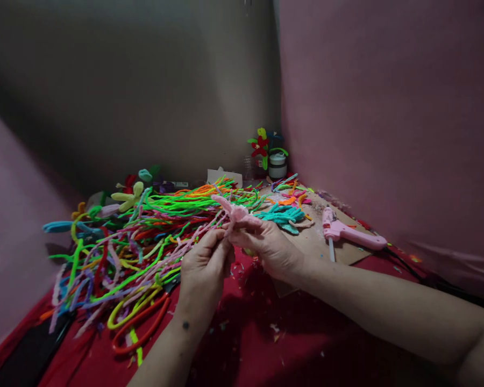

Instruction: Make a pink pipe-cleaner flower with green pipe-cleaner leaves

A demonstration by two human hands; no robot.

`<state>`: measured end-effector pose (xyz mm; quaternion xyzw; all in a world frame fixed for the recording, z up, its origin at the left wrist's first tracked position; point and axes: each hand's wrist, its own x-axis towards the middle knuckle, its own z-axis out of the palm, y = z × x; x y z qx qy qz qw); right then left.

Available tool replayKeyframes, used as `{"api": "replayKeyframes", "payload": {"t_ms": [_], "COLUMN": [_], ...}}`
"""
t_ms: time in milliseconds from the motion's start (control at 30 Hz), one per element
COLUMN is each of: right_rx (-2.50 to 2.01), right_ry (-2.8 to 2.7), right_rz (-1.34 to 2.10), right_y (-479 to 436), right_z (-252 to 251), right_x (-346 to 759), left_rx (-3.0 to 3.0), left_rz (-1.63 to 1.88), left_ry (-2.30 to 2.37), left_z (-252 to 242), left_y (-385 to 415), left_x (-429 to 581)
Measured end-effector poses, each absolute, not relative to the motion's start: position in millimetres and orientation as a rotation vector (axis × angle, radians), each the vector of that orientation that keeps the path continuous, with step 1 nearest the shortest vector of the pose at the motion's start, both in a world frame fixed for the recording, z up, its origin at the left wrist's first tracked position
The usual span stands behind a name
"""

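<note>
At ctr, above red cloth: one pink fuzzy piece, approx. upright, w/ a prong slanting up to the left; held betw. both hands, clear of the cloth.

L. hand: fingers curled in, thumb and forefinger pinched on lower end of pink piece. R. hand: thumb and fingers closed on same piece, higher up and to its right side; fingertips of both hands near each other.

Left and behind: 1 lg. heap of pipe cleaners, asstd. colours (green, orange, pink, red, yellow, lilac). At near edge of heap, 1 red loop handle, rest of tool partly hidden. Far left of heap, 1 pale yellow petalled shape.

Right: 1 brown board, flat on cloth. On it, 1 teal bundle, misc. short orange & pink bits nearby; also 1 pink glue gun, lying on its side, white stick at its front end.

Back corner: 1 red flower w/ green leaves, just beside 1 white-and-grey jar.

Lower left: 1 black flat item, type unclear.
</note>
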<state>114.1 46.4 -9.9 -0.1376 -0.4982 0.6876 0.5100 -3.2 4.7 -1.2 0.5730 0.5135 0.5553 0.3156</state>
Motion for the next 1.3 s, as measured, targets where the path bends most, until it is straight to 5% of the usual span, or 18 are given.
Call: {"api": "replayKeyframes", "payload": {"t_ms": [533,800,1300], "right_rx": [-0.192,-0.259,-0.262], "right_ry": [-1.038,-1.082,-1.241], "right_rz": [1.968,1.8,1.271], "right_y": [47.3,51.3,49.2], "right_z": [-8.5,-15.4,4.0], "right_x": [110.7,110.5,114.9], "left_rx": [1.069,1.554,1.458], "left_rz": [1.267,1.306,1.457], "left_ry": [0.904,1.222,1.223], "left_z": [9.1,7.1,9.7], "left_y": [4.6,5.7,14.7], "left_x": [-5.0,-1.6,-22.1]}}
